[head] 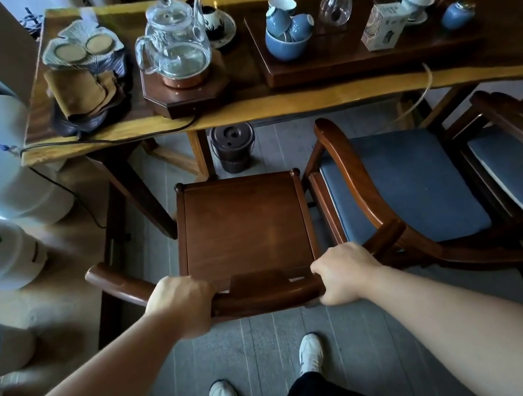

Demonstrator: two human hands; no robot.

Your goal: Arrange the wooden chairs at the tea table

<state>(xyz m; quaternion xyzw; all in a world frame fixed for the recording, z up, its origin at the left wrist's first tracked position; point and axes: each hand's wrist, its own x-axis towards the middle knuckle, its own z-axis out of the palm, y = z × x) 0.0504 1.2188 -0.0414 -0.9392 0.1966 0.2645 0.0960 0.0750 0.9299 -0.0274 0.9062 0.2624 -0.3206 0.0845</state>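
Observation:
A dark wooden chair with a bare seat stands in front of me, its front edge just short of the tea table. My left hand grips the left part of its curved backrest rail. My right hand grips the right part of the same rail. A second wooden chair with a blue cushion stands close on the right, partly under the table. A third cushioned chair is at the far right edge.
The table carries a glass kettle on a wooden base, blue cups, a glass pitcher, a small box and folded cloths. A dark bucket stands under the table. Large water bottles lie at the left. A power cord hangs from the table's left end.

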